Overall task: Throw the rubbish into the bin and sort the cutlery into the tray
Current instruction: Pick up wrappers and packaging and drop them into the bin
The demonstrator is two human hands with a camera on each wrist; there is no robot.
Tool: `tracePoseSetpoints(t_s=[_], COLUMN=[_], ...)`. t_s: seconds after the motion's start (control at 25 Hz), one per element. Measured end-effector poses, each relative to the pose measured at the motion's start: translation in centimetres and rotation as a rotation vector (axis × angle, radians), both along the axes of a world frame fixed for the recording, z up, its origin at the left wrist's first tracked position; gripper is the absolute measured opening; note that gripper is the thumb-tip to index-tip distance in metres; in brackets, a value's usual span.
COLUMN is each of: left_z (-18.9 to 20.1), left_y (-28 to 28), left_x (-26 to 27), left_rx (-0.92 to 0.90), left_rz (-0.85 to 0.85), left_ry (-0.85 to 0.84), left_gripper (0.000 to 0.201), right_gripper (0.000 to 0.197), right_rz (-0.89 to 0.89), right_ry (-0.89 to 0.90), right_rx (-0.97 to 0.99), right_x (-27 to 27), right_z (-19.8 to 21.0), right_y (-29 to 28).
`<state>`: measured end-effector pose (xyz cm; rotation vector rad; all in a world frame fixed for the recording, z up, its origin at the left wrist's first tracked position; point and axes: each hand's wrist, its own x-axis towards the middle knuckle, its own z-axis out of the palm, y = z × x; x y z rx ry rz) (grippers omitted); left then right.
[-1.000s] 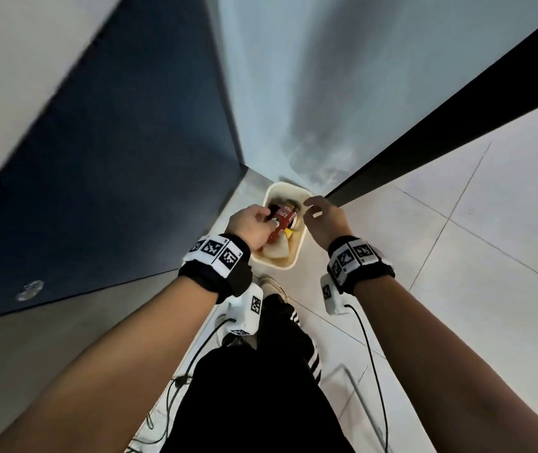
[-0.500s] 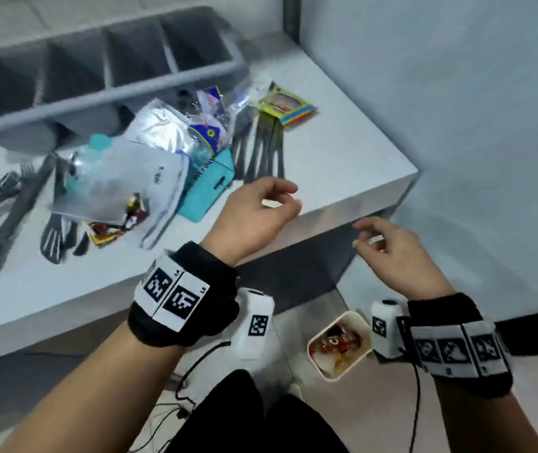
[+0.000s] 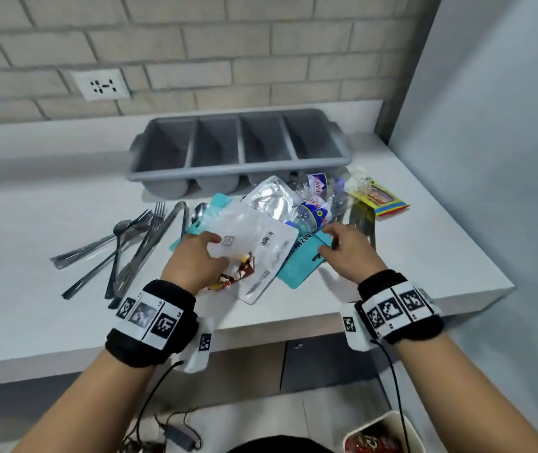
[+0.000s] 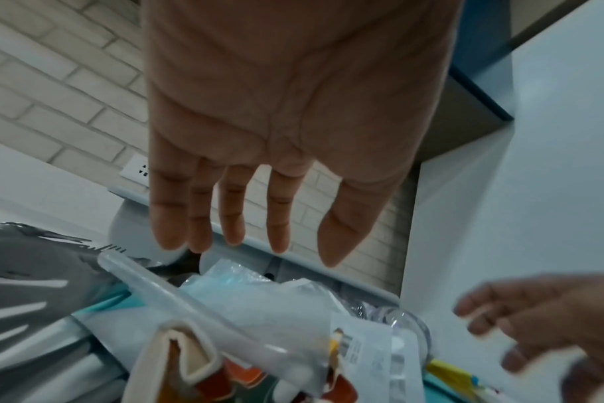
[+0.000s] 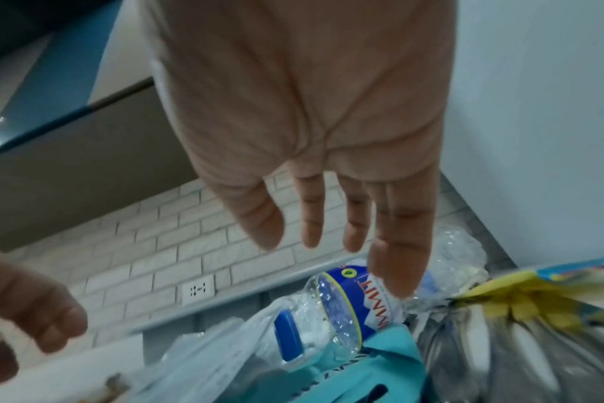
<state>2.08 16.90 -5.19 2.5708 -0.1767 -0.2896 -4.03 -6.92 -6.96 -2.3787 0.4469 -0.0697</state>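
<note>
A grey four-compartment cutlery tray (image 3: pixel 238 169) stands at the back of the white counter, nothing visible in its compartments. In front of it lies a rubbish pile: a white plastic pouch (image 3: pixel 254 240), a teal packet (image 3: pixel 298 268), a crushed water bottle (image 3: pixel 313 207) with a blue label, a silver foil pouch (image 3: pixel 270 201), a yellow wrapper (image 3: pixel 382 197). Forks (image 3: pixel 123 243) lie left of the pile, dark cutlery (image 3: pixel 362 220) right of it. My left hand (image 3: pixel 203 253) hovers over the white pouch with straight fingers (image 4: pixel 276 218). My right hand (image 3: pixel 336 240) hovers, empty, above the teal packet and the bottle (image 5: pixel 345 305).
A white bin (image 3: pixel 391 418) with a red can inside stands on the floor at the lower right, below the counter's front edge. A wall closes the counter's right side. A brick wall with a socket (image 3: pixel 102 85) runs behind. Cables lie on the floor.
My view swung from the bin on the floor up to the counter. Both hands rose from the bin and now hover, empty, over the rubbish pile.
</note>
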Motion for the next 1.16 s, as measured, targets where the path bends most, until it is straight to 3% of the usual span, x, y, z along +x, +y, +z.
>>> tracePoseSetpoints(t_s=[0.12, 0.32, 0.44, 0.6, 0.8, 0.88, 1.0, 1.16], left_z=[-1.0, -2.1, -2.9, -3.2, -3.1, -2.4, -0.6, 3.0], left_y=[-0.3, -1.9, -2.8, -3.2, -3.0, -2.9, -2.6, -2.6], left_x=[1.5, 2.4, 2.8, 3.0, 3.2, 3.3, 3.5, 2.9], left_rx=[0.125, 0.492, 0.542, 0.552, 0.442, 0.409, 0.335, -0.006], left_rz=[-0.067, -0.266, -0.293, -0.316, -0.269, -0.241, -0.215, -0.132], left_ry=[0.007, 0.07, 0.074, -0.039, -0.153, -0.21, -0.212, -0.244], left_gripper=[0.061, 0.099, 0.091, 0.048, 0.026, 0.029, 0.031, 0.031], right_gripper=[0.054, 0.067, 0.08, 0.068, 0.067, 0.077, 0.075, 0.065], right_rz=[0.057, 0.175, 0.216, 0.236, 0.164, 0.108, -0.004, -0.223], right_ry=[0.016, 0.192, 0.331, 0.383, 0.296, 0.265, 0.171, -0.016], right_rx=[-0.294, -0.735, -0.831, -0.872, -0.823, -0.782, -0.776, -0.536], right_x=[3.5, 7.6, 9.1, 9.7, 10.1, 9.8, 8.2, 4.2], right_z=[0.4, 1.1, 1.6, 1.2, 0.7, 1.1, 2.3, 3.7], right_y=[0.9, -0.1, -1.1, -2.0, -3.3, -3.5, -3.8, -3.8])
